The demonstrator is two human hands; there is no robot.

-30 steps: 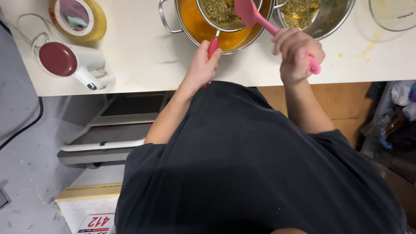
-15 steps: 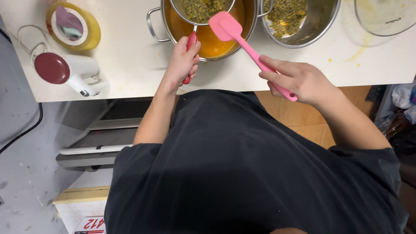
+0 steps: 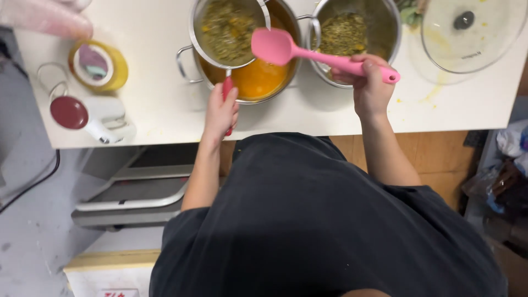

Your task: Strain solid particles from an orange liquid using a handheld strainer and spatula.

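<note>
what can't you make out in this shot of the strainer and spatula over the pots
Head view only:
- Pot and strainer: far rims cut off by the top edge.
- Strainer handle: mostly hidden inside the left hand.
- Spatula: handle partly wrapped by the right hand.
- Second pot: contents too blurred to identify.
- Gloved hand, top left: cut off by the edge, blurred.

A round yellow tub (image 3: 99,66) with a pale label on its lid stands at the counter's left end, a white box (image 3: 110,278) with red print sits on the floor below, and crumpled plastic bags (image 3: 509,165) lie by the right wall.
</note>
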